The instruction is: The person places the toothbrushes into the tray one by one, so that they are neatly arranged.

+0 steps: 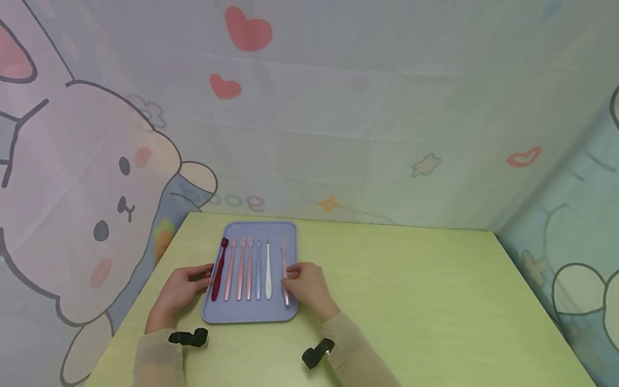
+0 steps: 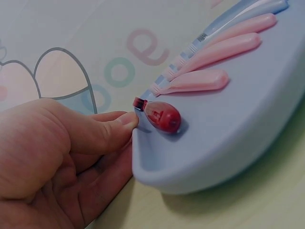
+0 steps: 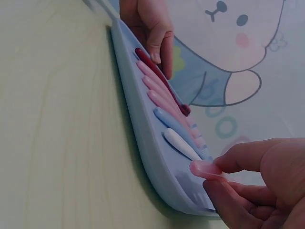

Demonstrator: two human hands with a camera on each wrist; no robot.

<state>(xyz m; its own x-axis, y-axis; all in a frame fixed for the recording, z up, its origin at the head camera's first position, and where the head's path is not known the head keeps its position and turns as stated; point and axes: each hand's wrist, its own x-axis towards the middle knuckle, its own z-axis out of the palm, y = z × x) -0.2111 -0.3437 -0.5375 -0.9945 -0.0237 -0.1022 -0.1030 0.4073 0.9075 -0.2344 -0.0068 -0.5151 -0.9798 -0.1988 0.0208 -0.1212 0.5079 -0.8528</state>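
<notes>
A lavender tray lies on the table with a row of toothbrushes in it. From the left, a dark red toothbrush comes first, then several pink toothbrushes, a blue one and a white one. My left hand holds the tray's left rim, its thumb on the edge beside the red toothbrush. At the tray's right side my right hand pinches another pink toothbrush between thumb and finger. In the right wrist view this toothbrush's handle end appears raised above the tray floor.
The yellow-green table extends to the right of the tray. Behind it hangs a cloth backdrop with a printed rabbit and hearts. Black wrist cameras are strapped to both sleeves.
</notes>
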